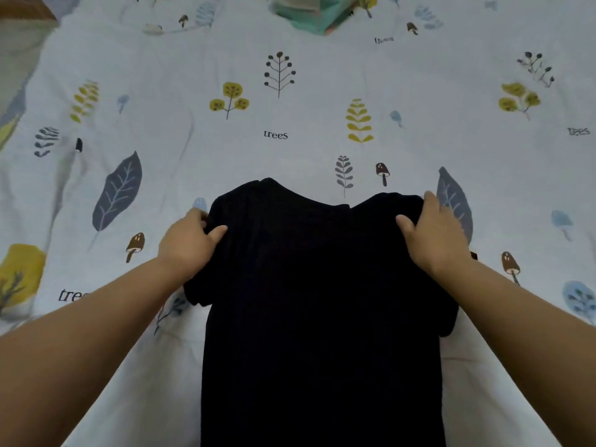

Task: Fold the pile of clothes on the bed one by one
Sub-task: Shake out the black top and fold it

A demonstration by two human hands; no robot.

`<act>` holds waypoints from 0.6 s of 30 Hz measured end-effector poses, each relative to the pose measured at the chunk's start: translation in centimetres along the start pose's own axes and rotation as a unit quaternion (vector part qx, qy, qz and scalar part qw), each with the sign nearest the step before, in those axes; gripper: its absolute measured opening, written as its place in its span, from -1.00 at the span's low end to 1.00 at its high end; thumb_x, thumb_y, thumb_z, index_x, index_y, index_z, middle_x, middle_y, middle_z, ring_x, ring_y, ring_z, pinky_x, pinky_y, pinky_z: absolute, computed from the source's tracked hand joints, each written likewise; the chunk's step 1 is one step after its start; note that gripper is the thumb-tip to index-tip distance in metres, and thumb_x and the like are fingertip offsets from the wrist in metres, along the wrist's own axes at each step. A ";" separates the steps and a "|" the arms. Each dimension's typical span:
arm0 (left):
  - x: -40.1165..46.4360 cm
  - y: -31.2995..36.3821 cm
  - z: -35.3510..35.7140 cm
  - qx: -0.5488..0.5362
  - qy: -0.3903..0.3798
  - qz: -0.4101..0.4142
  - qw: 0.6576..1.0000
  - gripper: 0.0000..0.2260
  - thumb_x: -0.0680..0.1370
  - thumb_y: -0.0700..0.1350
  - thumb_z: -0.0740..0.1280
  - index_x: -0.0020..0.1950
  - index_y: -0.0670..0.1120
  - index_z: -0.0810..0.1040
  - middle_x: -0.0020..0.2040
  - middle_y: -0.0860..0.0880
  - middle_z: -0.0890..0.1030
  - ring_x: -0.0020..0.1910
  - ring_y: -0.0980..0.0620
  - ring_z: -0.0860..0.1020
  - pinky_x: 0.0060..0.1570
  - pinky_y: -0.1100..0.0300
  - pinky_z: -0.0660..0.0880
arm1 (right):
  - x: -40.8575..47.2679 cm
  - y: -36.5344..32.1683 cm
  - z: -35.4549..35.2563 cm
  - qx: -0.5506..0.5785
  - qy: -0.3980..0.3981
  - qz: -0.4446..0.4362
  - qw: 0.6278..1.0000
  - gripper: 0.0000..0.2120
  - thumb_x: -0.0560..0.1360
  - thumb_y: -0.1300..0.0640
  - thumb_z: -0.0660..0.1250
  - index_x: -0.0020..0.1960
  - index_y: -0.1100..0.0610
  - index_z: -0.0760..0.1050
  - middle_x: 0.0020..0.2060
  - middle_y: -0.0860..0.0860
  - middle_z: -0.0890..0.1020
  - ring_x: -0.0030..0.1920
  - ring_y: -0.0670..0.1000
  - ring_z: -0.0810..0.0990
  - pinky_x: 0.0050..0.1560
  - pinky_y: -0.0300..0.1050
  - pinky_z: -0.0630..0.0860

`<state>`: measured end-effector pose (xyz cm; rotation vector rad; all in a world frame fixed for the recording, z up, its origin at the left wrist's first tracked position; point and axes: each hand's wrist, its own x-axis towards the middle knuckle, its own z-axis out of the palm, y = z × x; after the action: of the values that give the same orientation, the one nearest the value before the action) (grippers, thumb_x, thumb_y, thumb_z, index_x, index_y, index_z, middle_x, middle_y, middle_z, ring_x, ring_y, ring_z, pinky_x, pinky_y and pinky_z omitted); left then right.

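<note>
A black T-shirt (322, 301) lies front and centre on the bed sheet (290, 150), which is printed with trees, leaves and mushrooms; the shirt's collar end points to twelve o'clock. The left hand (188, 241) pinches the shoulder at nine o'clock, and the right hand (433, 233) grips the shoulder at three o'clock. A heap of green clothing (309, 12) sits at twelve o'clock, well apart from the shirt.

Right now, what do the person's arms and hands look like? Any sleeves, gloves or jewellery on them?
Both arms are bare from the bottom corners of the picture up to the hands: no sleeves show. The left hand and the right hand wear no gloves, and no rings, watch or bracelets can be seen on the wrists or the visible fingers. No markings or tattoos show either.
</note>
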<state>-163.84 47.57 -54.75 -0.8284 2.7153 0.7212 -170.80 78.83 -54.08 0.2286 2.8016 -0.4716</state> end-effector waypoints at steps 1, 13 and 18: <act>0.4 0.0 0.0 -0.004 -0.007 0.008 1.000 -0.71 0.55 -0.06 0.28 0.16 -0.23 0.45 0.07 -0.20 0.56 0.07 -0.20 0.51 -0.03 0.10 0.36 | 0.7 0.0 -0.1 -0.006 -0.019 0.005 1.000 -0.51 0.58 0.03 0.19 0.39 0.26 0.20 0.27 0.28 0.41 0.25 0.26 0.39 0.10 0.08 0.37; 1.2 1.8 -0.4 0.037 0.222 0.056 0.973 -0.57 0.55 -0.11 0.23 0.39 -0.22 0.28 0.33 -0.28 0.35 0.27 -0.29 0.35 0.19 -0.15 0.28 | 1.6 -1.4 -2.0 0.015 0.149 -0.018 0.989 -0.32 0.47 0.09 0.29 0.48 0.19 0.08 0.39 0.27 0.23 0.39 0.26 0.20 0.34 0.19 0.17; -3.4 0.7 3.6 0.232 0.063 0.306 0.921 -0.46 0.58 0.12 0.10 0.52 -0.01 0.12 0.54 -0.12 0.08 0.51 -0.15 0.05 0.39 -0.27 -0.07 | -5.4 0.0 3.7 -0.166 0.030 -0.216 0.962 -0.34 0.53 -0.18 0.04 0.54 -0.01 -0.07 0.53 0.09 -0.08 0.52 0.11 -0.16 0.42 0.29 -0.15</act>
<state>-161.30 51.50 -56.38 0.0979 3.0792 0.0826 -164.73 77.01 -55.75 -0.4566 2.9296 -0.0736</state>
